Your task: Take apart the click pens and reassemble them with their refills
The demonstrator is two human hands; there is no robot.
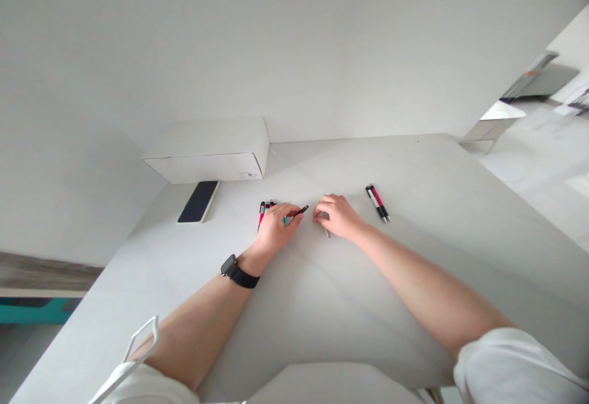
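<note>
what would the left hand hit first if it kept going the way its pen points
The left hand holds a dark red pen tipped toward the right hand. Going on, it would likely meet that hand's fingers first; depth is unclear.

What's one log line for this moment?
left hand: holds dark red pen | right hand: on small pen part | two pens: lying right
</note>
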